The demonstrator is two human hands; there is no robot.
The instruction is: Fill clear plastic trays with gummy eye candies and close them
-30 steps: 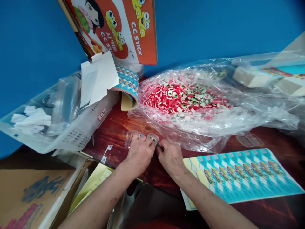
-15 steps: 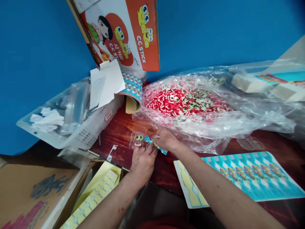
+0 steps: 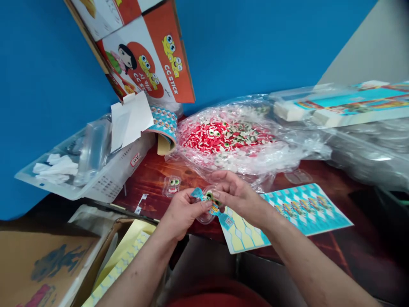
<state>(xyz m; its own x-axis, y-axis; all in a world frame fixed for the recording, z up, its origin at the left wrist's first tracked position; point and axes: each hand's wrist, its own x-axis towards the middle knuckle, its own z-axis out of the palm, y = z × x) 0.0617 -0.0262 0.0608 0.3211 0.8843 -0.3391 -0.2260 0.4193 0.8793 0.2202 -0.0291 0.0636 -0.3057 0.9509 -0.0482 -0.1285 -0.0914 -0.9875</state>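
Observation:
My left hand (image 3: 179, 213) and my right hand (image 3: 236, 194) meet over the table's front edge, both pinching one small clear blister cup (image 3: 208, 204) with an eye candy inside and a blue printed sticker partly on it. A second clear cup with eyes and a red mouth (image 3: 171, 186) lies on the wooden table just left of my hands. The blue sticker sheet (image 3: 297, 209) lies under and to the right of my right wrist, with its left part peeled to yellow backing.
A clear bag of red, white and green eye candies (image 3: 230, 138) sits behind my hands. At the left stands a clear plastic basket (image 3: 96, 183) with white papers; an orange "CC STICK" box (image 3: 143, 59) leans on the blue wall. A cardboard box (image 3: 47, 264) holds yellow backing sheets below left.
Both hands lifted the cup and sticker off the table and drew them toward me. The other filled cup stayed on the table. The view shifted right.

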